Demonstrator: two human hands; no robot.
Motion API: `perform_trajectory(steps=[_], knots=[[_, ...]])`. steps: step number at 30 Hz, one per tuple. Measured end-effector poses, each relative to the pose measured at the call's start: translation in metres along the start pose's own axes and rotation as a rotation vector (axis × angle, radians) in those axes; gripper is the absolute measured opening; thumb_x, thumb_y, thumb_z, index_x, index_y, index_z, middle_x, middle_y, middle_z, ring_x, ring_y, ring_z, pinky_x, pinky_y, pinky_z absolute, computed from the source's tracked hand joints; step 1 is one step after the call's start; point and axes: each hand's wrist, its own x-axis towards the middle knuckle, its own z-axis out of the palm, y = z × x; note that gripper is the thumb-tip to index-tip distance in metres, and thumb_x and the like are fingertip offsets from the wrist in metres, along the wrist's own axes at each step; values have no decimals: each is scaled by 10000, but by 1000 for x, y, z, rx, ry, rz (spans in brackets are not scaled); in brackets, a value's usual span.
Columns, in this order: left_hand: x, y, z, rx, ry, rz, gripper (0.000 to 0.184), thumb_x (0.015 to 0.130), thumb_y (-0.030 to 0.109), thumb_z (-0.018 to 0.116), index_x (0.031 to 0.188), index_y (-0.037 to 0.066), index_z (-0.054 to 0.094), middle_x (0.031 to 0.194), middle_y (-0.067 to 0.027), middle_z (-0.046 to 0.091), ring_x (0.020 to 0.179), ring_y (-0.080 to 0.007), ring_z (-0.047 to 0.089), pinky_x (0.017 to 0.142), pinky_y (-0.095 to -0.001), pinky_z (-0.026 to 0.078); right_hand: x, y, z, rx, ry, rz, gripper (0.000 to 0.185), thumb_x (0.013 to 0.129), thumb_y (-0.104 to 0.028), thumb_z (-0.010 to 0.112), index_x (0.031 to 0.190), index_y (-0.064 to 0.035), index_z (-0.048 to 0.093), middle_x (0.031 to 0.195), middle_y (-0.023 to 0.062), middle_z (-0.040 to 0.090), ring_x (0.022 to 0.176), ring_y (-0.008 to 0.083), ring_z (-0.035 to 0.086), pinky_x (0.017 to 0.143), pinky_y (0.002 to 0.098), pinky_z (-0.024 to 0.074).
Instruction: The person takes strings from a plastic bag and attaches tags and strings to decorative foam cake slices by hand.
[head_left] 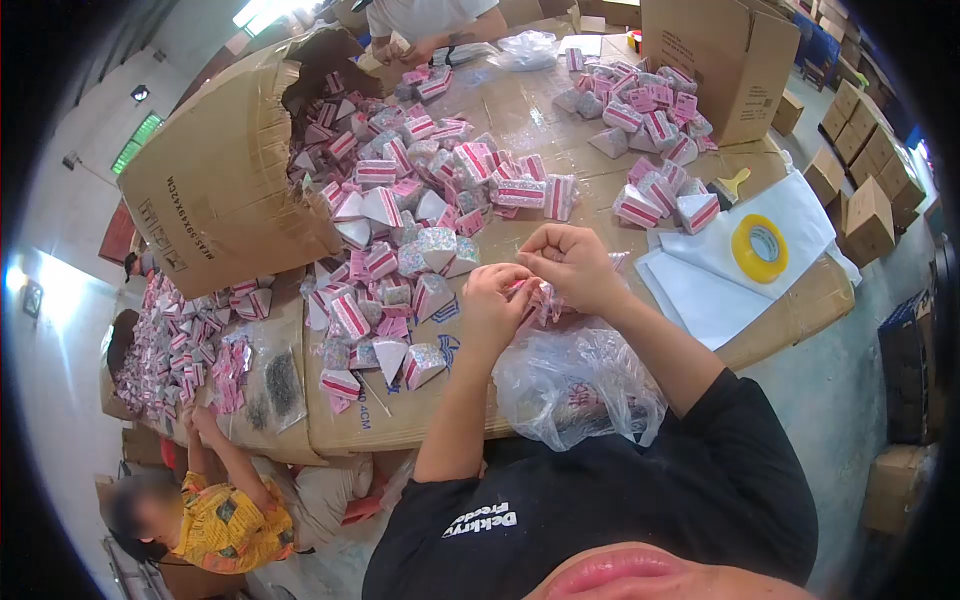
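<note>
My left hand (497, 302) and my right hand (572, 262) meet over the table's near side, fingertips close together. A small pink-and-white packet (543, 303) shows under and between them, partly hidden by the fingers. The left fingers are pinched around its edge. The right thumb and forefinger are pinched too, but what they hold is too small to make out. Just below the hands lies a clear plastic bag (570, 385). Left of them spreads a large heap of wedge-shaped pink-and-white packets (385, 205).
A big cardboard box (220, 170) lies tipped at the left. Yellow tape (759, 248) rests on white sheets (700, 290) at right. More packets (650, 110) sit by an upright carton (715, 65). Two people work at the table, at the far side and lower left.
</note>
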Motion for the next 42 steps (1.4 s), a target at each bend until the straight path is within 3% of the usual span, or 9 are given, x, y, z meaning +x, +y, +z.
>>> perform_trajectory(steps=[4,6,7,13,18,24,28,31,42], knots=[[4,12,-11,-41,75,132,229,811,194,777,979,45,731,962,-80,712,952,-257,624,879,-375,475,2,-11,1,78,35,14,114,903,-56,691,933,49,661,824,6,658,744,31,584,637,201,474],[4,9,-8,-602,24,-99,205,858,160,751,999,15,724,923,-66,718,857,-170,637,791,-314,491,2,-15,0,16,2,17,106,895,-46,696,930,50,670,820,8,664,752,34,590,642,201,476],[5,11,-10,-538,35,-79,179,900,127,716,1000,-21,717,887,-39,709,787,-82,617,705,-239,476,3,-14,0,16,2,17,106,895,-46,696,930,50,670,820,8,664,752,34,590,642,201,476],[5,11,-5,-866,-4,-192,103,927,33,652,994,-27,702,863,-8,678,754,-44,600,657,-182,452,4,-6,-4,-59,-40,34,116,881,-54,718,930,47,686,815,-4,659,742,30,574,643,200,473],[6,21,4,-934,-36,-194,88,920,29,665,982,-16,709,838,-6,680,723,-44,581,637,-184,440,4,0,3,45,133,-79,118,959,-94,638,987,18,616,726,-44,582,682,8,496,576,184,402],[2,30,17,-458,98,-84,76,866,57,707,901,-3,739,845,-67,706,768,-128,617,688,-264,481,7,-1,9,235,297,-109,239,1054,-234,502,908,-51,552,598,-73,421,444,-1,344,406,205,240],[-1,26,30,-742,3,-288,107,833,58,715,919,4,749,863,-102,707,847,-205,623,784,-317,492,11,-12,9,388,320,-137,269,1060,-275,485,903,-65,547,571,-76,374,426,10,310,389,215,219],[2,34,23,-442,90,-24,117,844,48,711,945,7,755,884,-99,703,847,-179,617,779,-295,488,13,-13,9,543,366,-69,273,1061,-278,479,884,-78,536,560,-73,328,414,24,277,381,227,199],[4,15,34,-630,-5,-161,136,920,65,676,1003,-23,737,870,-24,638,736,-68,558,605,-222,428,18,-9,3,813,338,64,269,1055,-268,487,856,-90,519,561,-62,292,418,43,233,386,244,169]])
